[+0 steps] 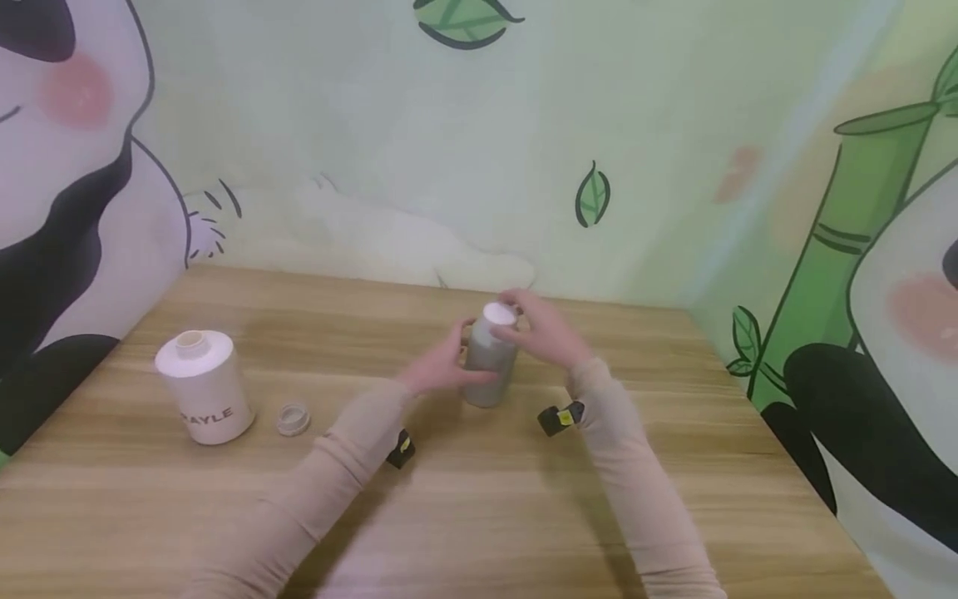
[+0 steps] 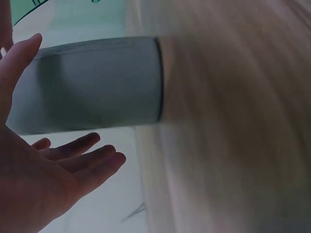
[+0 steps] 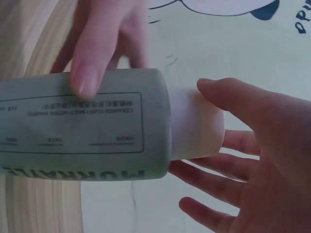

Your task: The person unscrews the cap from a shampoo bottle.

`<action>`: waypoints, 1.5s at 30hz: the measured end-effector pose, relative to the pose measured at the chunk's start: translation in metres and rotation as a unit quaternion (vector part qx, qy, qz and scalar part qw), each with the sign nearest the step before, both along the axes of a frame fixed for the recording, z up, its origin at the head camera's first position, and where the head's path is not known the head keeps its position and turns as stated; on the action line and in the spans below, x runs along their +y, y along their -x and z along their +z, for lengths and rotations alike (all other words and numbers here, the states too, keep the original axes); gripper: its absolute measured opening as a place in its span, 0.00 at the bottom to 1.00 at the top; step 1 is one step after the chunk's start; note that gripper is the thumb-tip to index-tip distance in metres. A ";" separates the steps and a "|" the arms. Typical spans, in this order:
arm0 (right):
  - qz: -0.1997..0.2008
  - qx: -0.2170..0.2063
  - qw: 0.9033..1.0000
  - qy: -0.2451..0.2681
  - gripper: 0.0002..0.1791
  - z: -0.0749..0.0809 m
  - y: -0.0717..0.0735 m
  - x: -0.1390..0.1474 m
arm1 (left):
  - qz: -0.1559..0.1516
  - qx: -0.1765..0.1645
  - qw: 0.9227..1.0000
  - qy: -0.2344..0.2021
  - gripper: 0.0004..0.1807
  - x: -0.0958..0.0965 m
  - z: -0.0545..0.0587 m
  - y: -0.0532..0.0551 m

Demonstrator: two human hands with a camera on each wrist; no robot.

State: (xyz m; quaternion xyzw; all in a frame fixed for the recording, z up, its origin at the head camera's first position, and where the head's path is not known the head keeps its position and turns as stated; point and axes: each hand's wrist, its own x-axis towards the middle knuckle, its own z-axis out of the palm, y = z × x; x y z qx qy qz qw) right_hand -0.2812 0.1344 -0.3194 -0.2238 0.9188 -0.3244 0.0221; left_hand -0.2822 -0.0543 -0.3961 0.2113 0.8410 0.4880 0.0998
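A grey-green shampoo bottle (image 1: 490,362) with a white cap (image 3: 197,124) stands upright on the table; its label is legible in the right wrist view. My left hand (image 1: 441,366) is around the body, the thumb lying on the front. In the left wrist view several left fingers (image 2: 92,165) extend loosely past the bottle's side. My right hand (image 1: 546,329) holds the cap at the top, thumb on one side and fingers reaching behind it. To the left stands a white bottle (image 1: 202,395) with an uncapped neck. Beside it lies a round, ring-like cap (image 1: 293,419).
The wooden table (image 1: 464,516) meets a painted wall (image 1: 337,125) just behind the shampoo bottle. Black wrist cameras hang below both sleeves, one at the left sleeve (image 1: 329,466) and one at the right sleeve (image 1: 636,474).
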 end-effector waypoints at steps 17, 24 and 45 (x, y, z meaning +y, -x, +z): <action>0.003 0.108 0.990 0.092 0.24 -0.014 0.000 -0.040 | 0.066 0.053 0.996 -0.005 0.46 -0.031 -0.005 -0.005; 0.040 0.150 0.983 0.099 0.25 -0.015 -0.031 -0.039 | 0.078 0.144 0.981 0.102 0.47 -0.053 0.009 -0.037; 0.104 0.284 0.953 -0.030 0.25 -0.016 -0.077 -0.046 | 0.062 0.182 0.965 0.178 0.48 -0.080 0.007 -0.087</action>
